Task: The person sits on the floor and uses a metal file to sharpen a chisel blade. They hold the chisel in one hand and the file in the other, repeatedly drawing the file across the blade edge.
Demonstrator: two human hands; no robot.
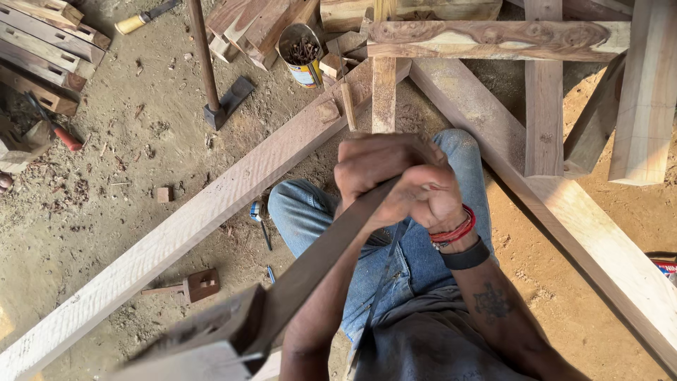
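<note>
hands: left hand and right hand both clenched on adze handle | axis: runs near-left from grips to blurred head | below: long beam on sandy floor

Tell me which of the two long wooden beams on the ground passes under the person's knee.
The long pale beam running from lower left towards the upper middle; it meets the jeans-clad knee, unlike the beam on the right.

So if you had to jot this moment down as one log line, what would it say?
left hand: grip shut on dark tool handle | right hand: grip shut on same handle | long beam on ground beside knee | nail tin beyond
</note>
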